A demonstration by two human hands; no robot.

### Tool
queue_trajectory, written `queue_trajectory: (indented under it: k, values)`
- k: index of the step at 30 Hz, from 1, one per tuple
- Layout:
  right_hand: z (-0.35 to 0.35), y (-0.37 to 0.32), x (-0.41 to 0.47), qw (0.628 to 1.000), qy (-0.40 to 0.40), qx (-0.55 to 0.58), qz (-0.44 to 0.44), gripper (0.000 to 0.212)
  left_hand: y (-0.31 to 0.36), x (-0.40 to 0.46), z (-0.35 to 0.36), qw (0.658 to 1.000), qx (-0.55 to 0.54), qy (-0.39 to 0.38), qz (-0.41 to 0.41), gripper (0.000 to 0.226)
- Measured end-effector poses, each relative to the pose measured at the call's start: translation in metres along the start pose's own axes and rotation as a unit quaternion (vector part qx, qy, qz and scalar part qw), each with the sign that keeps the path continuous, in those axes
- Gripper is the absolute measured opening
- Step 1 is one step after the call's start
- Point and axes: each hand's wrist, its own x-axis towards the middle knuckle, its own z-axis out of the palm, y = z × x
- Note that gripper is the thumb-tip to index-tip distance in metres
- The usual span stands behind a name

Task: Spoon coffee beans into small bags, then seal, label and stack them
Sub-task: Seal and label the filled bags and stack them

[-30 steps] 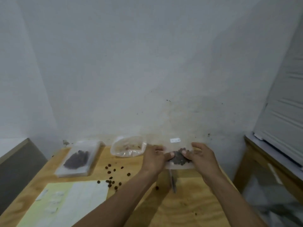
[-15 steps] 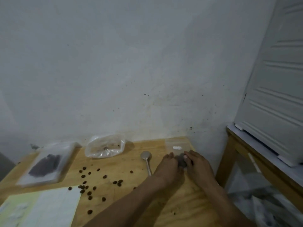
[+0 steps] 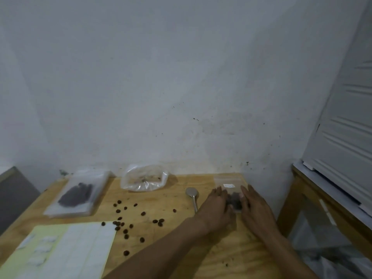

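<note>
Your left hand (image 3: pixel 216 206) and right hand (image 3: pixel 254 208) lie flat, fingers straight, pressing the small bag (image 3: pixel 231 191) on the desk (image 3: pixel 231 258) at lower right of the frame; it looks light, limp and slippery, so take it by the top strip, not the beans.

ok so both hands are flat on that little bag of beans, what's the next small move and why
Probably lift both hands away. The small bag lies flat near the table's far right corner, white label on, with the left hand and right hand pressing beside its beans.
</note>
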Motion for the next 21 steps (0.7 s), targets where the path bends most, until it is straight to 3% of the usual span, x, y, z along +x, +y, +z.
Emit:
queue_trajectory:
  k: [6, 12, 17, 21]
  values:
    - [-0.012, -0.067, -0.004, 0.994, 0.094, 0.032, -0.048, 0.054, -0.015, -0.028, -0.072, 0.970, -0.041, 0.239, 0.003, 0.040]
    - [0.011, -0.187, 0.007, 0.969, 0.094, 0.131, -0.189, 0.025, -0.076, -0.078, -0.156, 0.906, -0.049, 0.414, -0.071, 0.030]
    - [0.059, -0.276, -0.001, 0.952, -0.030, 0.159, -0.260, 0.020, -0.160, -0.135, -0.200, 0.885, 0.031, 0.403, -0.232, 0.039]
    - [0.110, -0.325, -0.016, 0.953, -0.159, 0.093, -0.242, 0.024, -0.221, -0.179, -0.216, 0.865, 0.075, 0.261, -0.422, 0.045]
